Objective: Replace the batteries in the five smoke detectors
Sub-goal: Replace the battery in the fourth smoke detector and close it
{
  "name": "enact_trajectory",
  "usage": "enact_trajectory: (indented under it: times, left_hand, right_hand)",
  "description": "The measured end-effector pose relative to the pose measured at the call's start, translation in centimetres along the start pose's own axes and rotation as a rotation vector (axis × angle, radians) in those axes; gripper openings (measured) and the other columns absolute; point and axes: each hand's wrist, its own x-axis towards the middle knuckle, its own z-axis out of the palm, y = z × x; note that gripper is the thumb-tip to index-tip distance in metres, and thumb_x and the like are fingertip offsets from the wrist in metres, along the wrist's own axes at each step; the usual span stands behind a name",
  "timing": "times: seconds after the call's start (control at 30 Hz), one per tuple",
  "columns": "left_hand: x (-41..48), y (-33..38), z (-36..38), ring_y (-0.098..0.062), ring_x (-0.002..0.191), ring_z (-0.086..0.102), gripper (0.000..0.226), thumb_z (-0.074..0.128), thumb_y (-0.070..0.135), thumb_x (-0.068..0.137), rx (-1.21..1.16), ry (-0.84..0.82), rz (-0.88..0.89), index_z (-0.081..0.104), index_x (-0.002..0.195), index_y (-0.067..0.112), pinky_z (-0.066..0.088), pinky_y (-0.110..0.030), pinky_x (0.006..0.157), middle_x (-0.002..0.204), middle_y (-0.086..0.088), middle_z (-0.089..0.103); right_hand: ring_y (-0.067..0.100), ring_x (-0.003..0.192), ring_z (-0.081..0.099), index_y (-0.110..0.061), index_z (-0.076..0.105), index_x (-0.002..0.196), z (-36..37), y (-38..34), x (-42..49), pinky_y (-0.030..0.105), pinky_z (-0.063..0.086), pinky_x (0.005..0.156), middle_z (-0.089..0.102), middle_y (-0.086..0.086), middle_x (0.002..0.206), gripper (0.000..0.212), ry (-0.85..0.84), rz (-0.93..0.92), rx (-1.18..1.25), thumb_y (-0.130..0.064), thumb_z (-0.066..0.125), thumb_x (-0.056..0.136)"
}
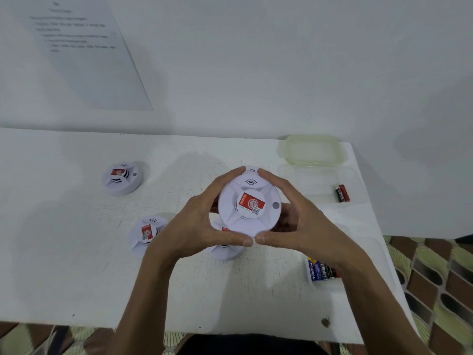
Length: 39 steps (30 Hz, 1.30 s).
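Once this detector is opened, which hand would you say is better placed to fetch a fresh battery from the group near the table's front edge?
The right hand, probably. The batteries lie on the right side of the table, just beside the right wrist, whereas the left hand would have to cross over the held smoke detector.

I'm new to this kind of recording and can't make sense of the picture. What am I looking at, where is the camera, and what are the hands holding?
There is no machine here: a person wears a wide-angle camera on the head, looking down at their own two bare hands over a white table. The left hand and right hand together grip one round white smoke detector by its rim, lifted above the table. More detectors lie below: one far left, one nearer, one partly hidden under the hands, and another's edge peeks out behind the held one. To the right are a clear container with its lid, two batteries and a further bunch of batteries.
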Motion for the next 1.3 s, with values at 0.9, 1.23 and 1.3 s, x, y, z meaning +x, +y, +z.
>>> enact_trajectory:
  times: [0.9, 1.23, 1.3]
  left_hand:
    - [-0.32, -0.1, 0.31, 0.005, 0.12, 0.047, 0.096, 0.086, 0.019, 0.065, 0.005, 0.034, 0.004, 0.029, 0.141, 0.034, 0.044, -0.009, 0.085, 0.133, 0.033, 0.044]
    - [-0.24, -0.15, 0.25, 0.004, 0.119, 0.048, 0.097, 0.087, 0.023, 0.063, 0.03, 0.041, 0.005, 0.03, 0.142, 0.034, 0.044, -0.008, 0.084, 0.132, 0.031, 0.046]
    - [-0.21, -0.15, 0.24, 0.004, 0.119, 0.049, 0.097, 0.086, 0.023, 0.063, 0.032, 0.042, 0.007, 0.03, 0.142, 0.033, 0.044, -0.009, 0.085, 0.132, 0.03, 0.047]
  right_hand:
    - [0.019, 0.119, 0.06, -0.047, 0.03, 0.146, 0.34, 0.69, -0.15, 0.045, 0.056, 0.093, 0.059, -0.008, 0.132, 0.093, 0.001, -0.039, -0.023, -0.001, 0.077, 0.08]
    - [0.02, 0.117, 0.062, -0.049, 0.03, 0.145, 0.31, 0.88, -0.02, 0.048, 0.056, 0.092, 0.06, -0.007, 0.131, 0.093, 0.003, -0.045, -0.014, -0.002, 0.077, 0.08]
    - [0.022, 0.113, 0.064, -0.051, 0.031, 0.144, 0.27, 0.89, -0.04, 0.05, 0.056, 0.092, 0.063, -0.004, 0.126, 0.093, 0.006, -0.038, -0.009, -0.002, 0.077, 0.08]
